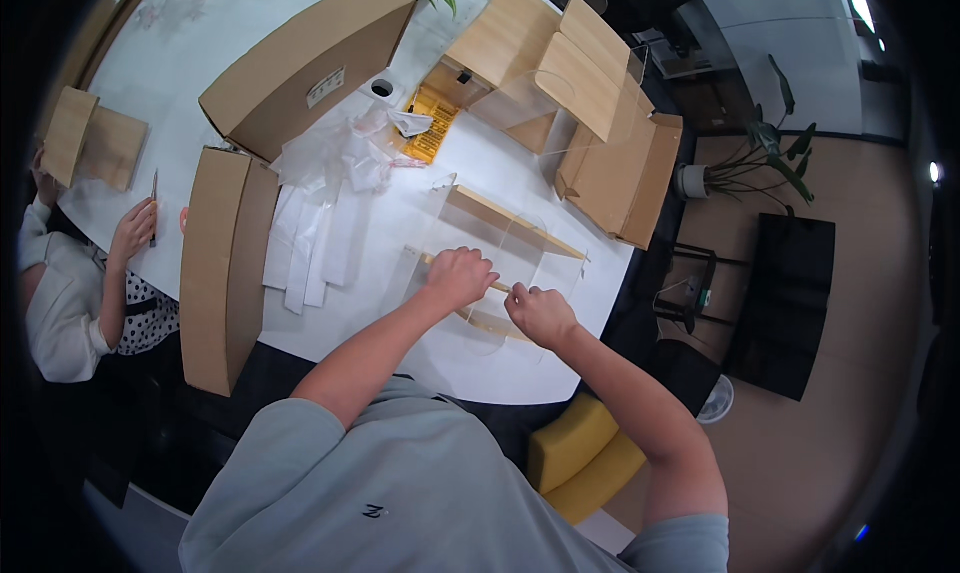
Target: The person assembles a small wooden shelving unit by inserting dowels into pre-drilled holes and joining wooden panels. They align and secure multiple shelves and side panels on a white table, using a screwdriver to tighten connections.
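My left hand [462,278] is closed over a narrow wooden board [501,287], whose pale edge shows between my hands. Close beside it, my right hand [542,316] has its fingers pinched together at the same board; my knuckles hide the exact grip. Clear plastic panels stand around the board. Beyond my hands a second wooden board [515,220] runs parallel, joined to the clear panels. A curved wooden piece [490,325] shows under my wrists, partly covered by my right hand.
Cardboard boxes [230,263] stand at the left, beside clear plastic wrapping [345,153] and white strips [305,248]. An assembled wooden unit [545,63] and an open carton [620,173] are at the far right. Another person's hand [133,231] holds scissors [154,208] at left.
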Tool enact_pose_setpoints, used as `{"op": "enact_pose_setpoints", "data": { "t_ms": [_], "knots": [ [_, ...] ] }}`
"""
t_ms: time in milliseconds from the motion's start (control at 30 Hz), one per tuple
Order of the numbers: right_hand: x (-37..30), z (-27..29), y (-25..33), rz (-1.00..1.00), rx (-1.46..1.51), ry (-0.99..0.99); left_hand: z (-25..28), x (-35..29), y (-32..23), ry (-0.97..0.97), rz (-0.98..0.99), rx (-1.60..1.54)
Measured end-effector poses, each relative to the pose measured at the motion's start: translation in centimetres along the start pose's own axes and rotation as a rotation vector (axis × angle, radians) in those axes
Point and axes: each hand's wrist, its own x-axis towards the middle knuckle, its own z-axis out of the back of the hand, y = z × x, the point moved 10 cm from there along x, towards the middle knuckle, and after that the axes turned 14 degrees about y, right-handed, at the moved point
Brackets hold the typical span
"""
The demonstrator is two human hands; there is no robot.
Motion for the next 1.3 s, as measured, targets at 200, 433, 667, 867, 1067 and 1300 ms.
{"op": "enact_pose_setpoints", "data": {
  "t_ms": [200, 433, 667, 867, 1067, 1300],
  "knots": [
    [0.7, -0.2, -2.2, -0.111, 0.324, -0.043, -0.2, 0.0, 0.0, 0.002, 0.005, 0.003],
    [0.3, -6.5, -7.2, -0.62, 1.431, 0.095, -0.5, 0.1, 0.2, 0.03, 0.012, -0.005],
    [-0.2, 1.0, -1.6, -0.038, 0.187, -0.114, -0.6, 0.2, 0.3, 0.06, 0.021, -0.014],
    [-0.3, 0.5, 0.2, 0.163, -0.151, -0.062, -0.5, 0.1, 0.3, 0.045, 0.013, -0.014],
    [0.5, -0.5, 0.0, 0.185, -0.163, 0.059, -0.4, 0.0, 0.2, 0.045, 0.009, -0.028],
    [1.4, -0.7, -2.1, -0.017, 0.233, 0.03, -0.6, -0.2, 0.1, 0.039, 0.005, -0.009]
  ]
}}
